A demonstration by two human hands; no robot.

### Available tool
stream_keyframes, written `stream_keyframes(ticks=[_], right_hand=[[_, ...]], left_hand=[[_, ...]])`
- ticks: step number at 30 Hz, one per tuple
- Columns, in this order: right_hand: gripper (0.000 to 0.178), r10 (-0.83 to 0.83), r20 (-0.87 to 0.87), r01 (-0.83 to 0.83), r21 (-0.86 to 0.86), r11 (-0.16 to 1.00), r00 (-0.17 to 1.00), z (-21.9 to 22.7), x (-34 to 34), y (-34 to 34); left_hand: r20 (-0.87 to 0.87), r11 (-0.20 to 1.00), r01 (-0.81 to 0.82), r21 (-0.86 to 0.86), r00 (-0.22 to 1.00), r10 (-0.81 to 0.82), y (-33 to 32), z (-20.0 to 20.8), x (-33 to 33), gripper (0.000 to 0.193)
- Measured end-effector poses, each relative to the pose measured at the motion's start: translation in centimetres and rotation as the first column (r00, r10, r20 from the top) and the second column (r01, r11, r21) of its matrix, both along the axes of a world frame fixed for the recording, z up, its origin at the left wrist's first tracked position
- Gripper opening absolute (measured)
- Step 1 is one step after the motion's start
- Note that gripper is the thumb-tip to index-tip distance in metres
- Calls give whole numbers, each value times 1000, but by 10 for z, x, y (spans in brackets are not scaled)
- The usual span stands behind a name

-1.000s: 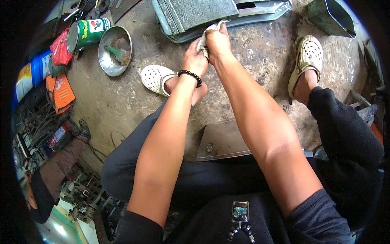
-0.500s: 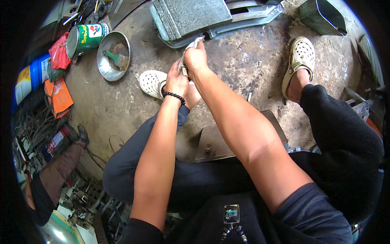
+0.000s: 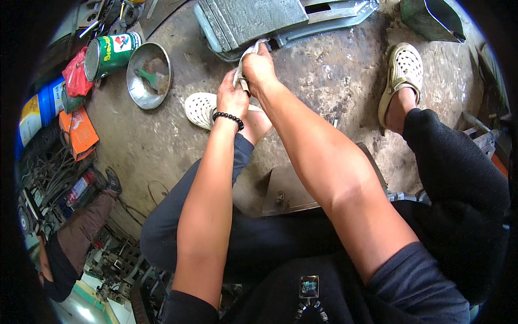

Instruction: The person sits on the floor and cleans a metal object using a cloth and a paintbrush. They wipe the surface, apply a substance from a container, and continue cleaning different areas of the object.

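My left hand (image 3: pixel 232 98), with a black bead bracelet at the wrist, is closed on a greyish-white rag (image 3: pixel 238 75). My right hand (image 3: pixel 259 69), a little farther forward, grips the same rag, and one end sticks up past its fingers. Both hands are close together, just short of a grey metal housing (image 3: pixel 253 24) lying on the floor. Whether the rag touches the housing cannot be made out. The fingertips are mostly hidden behind the backs of the hands.
At left stand a metal bowl (image 3: pixel 141 97) holding a green-handled brush (image 3: pixel 147 74), a green can (image 3: pixel 102 59), a red plastic bag (image 3: pixel 75 71) and an orange box (image 3: pixel 79 132). A square-sided metal container (image 3: pixel 426 24) is far right. Another person's leg (image 3: pixel 86 216) shows at lower left.
The view has shifted slightly, so the housing and bowl sit a little higher and farther left. Both hands keep hold of the rag, with only small movement.
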State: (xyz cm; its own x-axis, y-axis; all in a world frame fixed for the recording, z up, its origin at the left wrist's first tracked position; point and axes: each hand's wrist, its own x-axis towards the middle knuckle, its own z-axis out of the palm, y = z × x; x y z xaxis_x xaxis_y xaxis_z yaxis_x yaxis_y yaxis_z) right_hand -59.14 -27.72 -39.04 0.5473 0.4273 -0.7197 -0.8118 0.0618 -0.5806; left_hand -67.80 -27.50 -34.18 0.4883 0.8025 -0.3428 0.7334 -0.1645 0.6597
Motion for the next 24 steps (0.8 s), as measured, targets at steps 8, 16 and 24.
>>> stream_keyframes(ticks=[8, 16, 24], right_hand=[[64, 264, 36, -256, -154, 954, 964, -4, -15, -11], [51, 159, 297, -63, -308, 949, 942, 3, 24, -11], [57, 411, 131, -373, -242, 896, 902, 13, -9, -1]], left_hand=[[-2, 986, -107, -127, 994, 107, -19, 11, -15, 34], [96, 982, -99, -160, 989, 115, -11, -12, 24, 34], [-124, 948, -273, -162, 959, 255, -13, 15, -6, 32]])
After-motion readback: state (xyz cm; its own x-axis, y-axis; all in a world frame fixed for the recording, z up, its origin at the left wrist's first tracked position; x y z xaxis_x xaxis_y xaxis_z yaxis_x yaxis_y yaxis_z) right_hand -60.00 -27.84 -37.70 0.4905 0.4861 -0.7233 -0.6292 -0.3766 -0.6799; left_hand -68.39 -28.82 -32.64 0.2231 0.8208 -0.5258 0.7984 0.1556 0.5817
